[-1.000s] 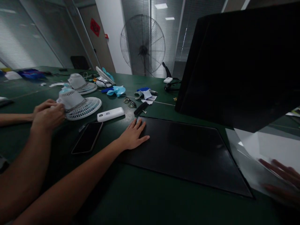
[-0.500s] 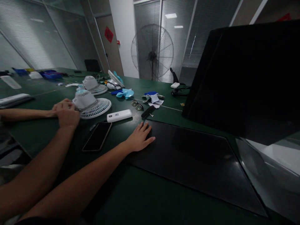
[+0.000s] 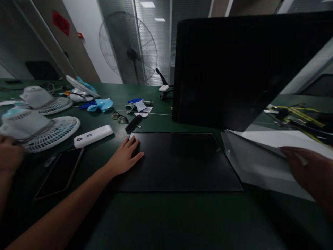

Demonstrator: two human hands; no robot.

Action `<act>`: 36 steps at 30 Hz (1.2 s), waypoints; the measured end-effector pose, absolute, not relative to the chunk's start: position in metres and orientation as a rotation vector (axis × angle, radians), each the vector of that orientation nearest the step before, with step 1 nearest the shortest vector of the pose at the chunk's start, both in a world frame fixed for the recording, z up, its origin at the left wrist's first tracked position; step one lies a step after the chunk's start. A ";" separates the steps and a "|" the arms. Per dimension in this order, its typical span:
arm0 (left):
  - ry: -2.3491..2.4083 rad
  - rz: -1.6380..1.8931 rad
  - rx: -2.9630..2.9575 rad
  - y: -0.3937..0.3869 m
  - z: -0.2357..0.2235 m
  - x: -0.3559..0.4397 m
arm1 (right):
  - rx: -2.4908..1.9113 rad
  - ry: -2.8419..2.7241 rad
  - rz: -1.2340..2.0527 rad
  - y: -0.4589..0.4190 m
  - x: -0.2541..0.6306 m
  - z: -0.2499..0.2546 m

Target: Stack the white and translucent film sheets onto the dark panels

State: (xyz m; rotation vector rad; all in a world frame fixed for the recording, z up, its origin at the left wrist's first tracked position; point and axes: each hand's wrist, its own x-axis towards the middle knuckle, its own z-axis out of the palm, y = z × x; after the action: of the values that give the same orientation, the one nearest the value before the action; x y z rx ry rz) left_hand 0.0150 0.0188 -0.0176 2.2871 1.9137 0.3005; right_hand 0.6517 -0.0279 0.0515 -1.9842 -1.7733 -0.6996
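My left hand (image 3: pixel 124 157) lies flat with fingers spread on the left edge of a flat black rectangular panel (image 3: pixel 179 163) on the table. At the right, my right hand (image 3: pixel 310 170), somewhat blurred, pinches the near edge of a translucent grey sheet (image 3: pixel 256 158), which looks like a plastic folder. The sheet is tilted up a little, and white paper (image 3: pixel 293 137) shows behind it. Beyond the panel stands a large black screen-like board (image 3: pixel 229 69). Near my left hand are a black oblong object (image 3: pixel 134 123) and a pair of glasses (image 3: pixel 119 117).
Another person's hand (image 3: pixel 9 154) is by a white fan head (image 3: pixel 28 126) at the left. A phone (image 3: pixel 61 172), a white oblong device (image 3: pixel 93 135) and a blue fan blade (image 3: pixel 101 105) lie on the green table. Yellow-and-black items (image 3: pixel 299 114) sit at the far right.
The view has swung right, bringing my right hand and the grey sheet into sight. My left hand stays flat on the panel's edge. The other person's hands are now mostly out of frame.
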 end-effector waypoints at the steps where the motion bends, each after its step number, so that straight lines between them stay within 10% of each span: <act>1: 1.909 0.309 2.284 0.020 -0.019 0.014 | -1.922 -1.775 -0.788 -0.031 0.644 0.055; 12: 1.861 0.448 2.132 0.019 -0.012 0.014 | -1.006 -2.602 -0.002 -0.086 0.447 0.045; 21: 1.862 0.533 2.103 0.017 -0.008 0.011 | -1.738 -2.394 -0.364 -0.065 0.503 0.009; 36: 1.833 0.525 2.148 0.019 -0.011 0.009 | -1.006 -2.824 0.235 -0.071 0.463 0.007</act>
State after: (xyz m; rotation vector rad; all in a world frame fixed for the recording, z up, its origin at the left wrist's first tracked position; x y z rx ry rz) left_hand 0.0088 0.0188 -0.0114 2.1480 1.8331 0.5249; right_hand 0.4633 -0.0714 0.0070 -1.0065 -2.8240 0.2347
